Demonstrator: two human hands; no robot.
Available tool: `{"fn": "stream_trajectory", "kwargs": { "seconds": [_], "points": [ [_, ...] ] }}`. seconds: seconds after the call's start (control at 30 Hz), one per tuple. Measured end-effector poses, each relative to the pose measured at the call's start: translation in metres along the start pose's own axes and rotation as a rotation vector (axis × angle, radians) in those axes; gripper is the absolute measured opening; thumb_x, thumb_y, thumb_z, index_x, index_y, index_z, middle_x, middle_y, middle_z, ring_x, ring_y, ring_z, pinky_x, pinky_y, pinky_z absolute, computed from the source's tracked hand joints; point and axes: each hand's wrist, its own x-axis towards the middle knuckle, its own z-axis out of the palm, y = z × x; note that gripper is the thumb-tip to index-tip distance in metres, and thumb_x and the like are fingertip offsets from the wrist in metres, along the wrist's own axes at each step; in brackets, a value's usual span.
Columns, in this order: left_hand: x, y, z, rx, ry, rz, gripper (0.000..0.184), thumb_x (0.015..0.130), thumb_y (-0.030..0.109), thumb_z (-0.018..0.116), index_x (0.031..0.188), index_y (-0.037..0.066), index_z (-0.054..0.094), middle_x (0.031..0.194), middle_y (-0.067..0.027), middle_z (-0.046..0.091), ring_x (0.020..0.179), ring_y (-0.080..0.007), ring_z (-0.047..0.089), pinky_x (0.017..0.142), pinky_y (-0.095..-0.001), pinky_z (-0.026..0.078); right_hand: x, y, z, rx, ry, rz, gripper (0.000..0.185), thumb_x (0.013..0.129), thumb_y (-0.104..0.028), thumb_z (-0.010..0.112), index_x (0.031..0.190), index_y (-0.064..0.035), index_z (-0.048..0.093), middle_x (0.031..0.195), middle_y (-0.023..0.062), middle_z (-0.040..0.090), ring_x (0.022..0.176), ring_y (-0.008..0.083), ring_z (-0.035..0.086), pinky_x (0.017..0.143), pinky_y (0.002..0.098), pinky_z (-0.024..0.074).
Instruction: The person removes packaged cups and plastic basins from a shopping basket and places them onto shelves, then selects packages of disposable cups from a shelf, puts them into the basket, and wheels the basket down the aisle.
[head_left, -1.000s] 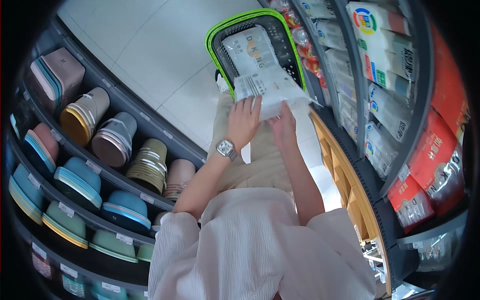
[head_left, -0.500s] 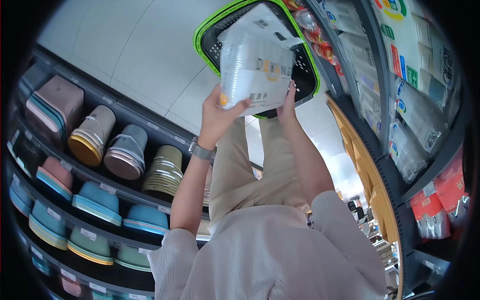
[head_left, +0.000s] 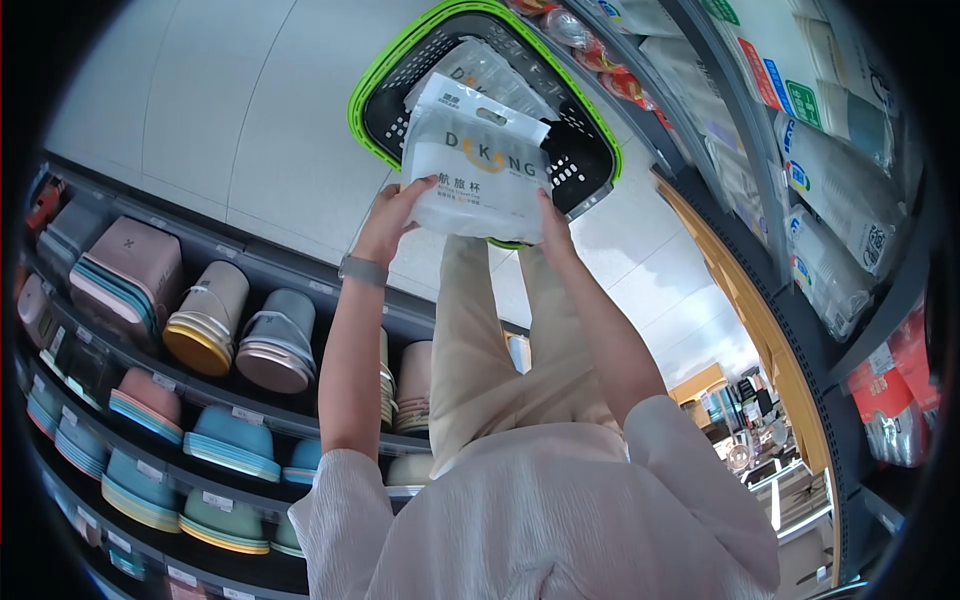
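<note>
A white plastic package [head_left: 478, 165] with "DEKANG" printed on it is held up between my two hands over the basket. My left hand [head_left: 388, 215] grips its left lower edge, thumb on the front. On the right lower edge, my right hand [head_left: 553, 228] holds it with the fingers mostly behind. Behind and below the package is a black basket with a bright green rim [head_left: 611, 135]. Another clear and white package [head_left: 490, 72] lies inside the basket.
On the left, dark shelves hold pink bins [head_left: 128, 262], buckets [head_left: 208, 315] and stacked blue basins [head_left: 232, 440]. Shelves of wrapped cups [head_left: 825, 185] and red packages [head_left: 885, 385] stand on the right, beside a wooden edge [head_left: 745, 285]. Tiled floor [head_left: 215, 95] shows at the upper left.
The package has been lifted, turned and now faces me with its printing upright. My left hand has shifted to its left edge. The view has moved, and the basket appears farther left.
</note>
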Motion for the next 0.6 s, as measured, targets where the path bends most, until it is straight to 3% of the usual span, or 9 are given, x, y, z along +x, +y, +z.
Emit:
{"fn": "stream_trajectory", "kwargs": {
  "seconds": [0.07,0.1,0.2,0.3,0.37,0.47,0.6],
  "points": [
    [0.013,0.009,0.002,0.074,0.003,0.008,0.082,0.081,0.043,0.082,0.134,-0.012,0.052,0.123,-0.0191,0.066,0.116,-0.0262,0.065,0.102,-0.0367,0.049,0.012,0.016,-0.005,0.035,0.024,0.010,0.076,0.097,-0.058,0.060,0.147,-0.0024,0.049,0.143,0.0120,0.057,0.125,0.0277,0.061,0.095,0.0430,0.0557],
    [0.026,0.009,0.002,0.176,-0.001,0.065,0.080,0.081,0.044,0.083,0.133,-0.011,0.056,0.123,-0.0185,0.067,0.114,-0.0254,0.065,0.101,-0.0357,0.049,0.013,0.017,-0.004,0.043,0.024,0.007,0.076,0.097,-0.058,0.060,0.147,-0.0024,0.049,0.143,0.0120,0.057,0.125,0.0277,0.061,0.095,0.0430,0.0557],
    [0.056,0.012,0.001,0.366,0.008,0.175,0.077,0.081,0.047,0.082,0.130,-0.009,0.062,0.122,-0.0177,0.069,0.113,-0.0241,0.066,0.098,-0.0348,0.050,0.000,0.009,0.005,0.045,0.114,-0.039,0.076,0.097,-0.058,0.059,0.147,-0.0012,0.048,0.142,0.0124,0.057,0.126,0.0262,0.060,0.098,0.0404,0.0533],
    [0.103,0.001,-0.003,0.535,0.059,0.268,0.074,0.084,0.049,0.079,0.129,-0.008,0.064,0.121,-0.0192,0.070,0.112,-0.0251,0.066,0.097,-0.0356,0.051,-0.027,-0.029,0.030,0.045,0.177,0.077,0.079,0.096,-0.061,0.058,0.145,0.0014,0.049,0.141,0.0158,0.058,0.128,0.0278,0.058,0.104,0.0392,0.0481],
    [0.123,0.003,-0.004,0.623,0.095,0.310,0.073,0.086,0.049,0.077,0.130,-0.008,0.063,0.121,-0.0211,0.070,0.112,-0.0266,0.067,0.097,-0.0363,0.051,-0.021,-0.028,0.035,-0.213,0.334,-0.075,0.082,0.095,-0.065,0.057,0.133,0.0067,0.058,0.129,0.0217,0.064,0.125,0.0323,0.060,0.106,0.0381,0.0434],
    [0.143,0.009,-0.003,0.876,0.052,0.338,0.066,0.093,0.047,0.068,0.134,-0.004,0.060,0.121,-0.0277,0.069,0.116,-0.0364,0.066,0.098,-0.0398,0.051,0.024,-0.001,0.032,-0.234,0.347,-0.003,0.086,0.094,-0.067,0.057,0.138,0.0063,0.053,0.133,0.0237,0.062,0.128,0.0349,0.058,0.108,0.0401,0.0417],
    [0.178,0.009,-0.006,1.046,0.067,0.347,0.058,0.096,0.048,0.062,0.132,0.002,0.063,0.124,-0.0259,0.068,0.118,-0.0398,0.064,0.100,-0.0434,0.050,0.029,-0.006,0.040,-0.148,0.319,-0.028,0.093,0.094,-0.070,0.055,0.146,0.0066,0.046,0.141,0.0232,0.057,0.133,0.0343,0.053,0.112,0.0393,0.0379]
  ]
}}
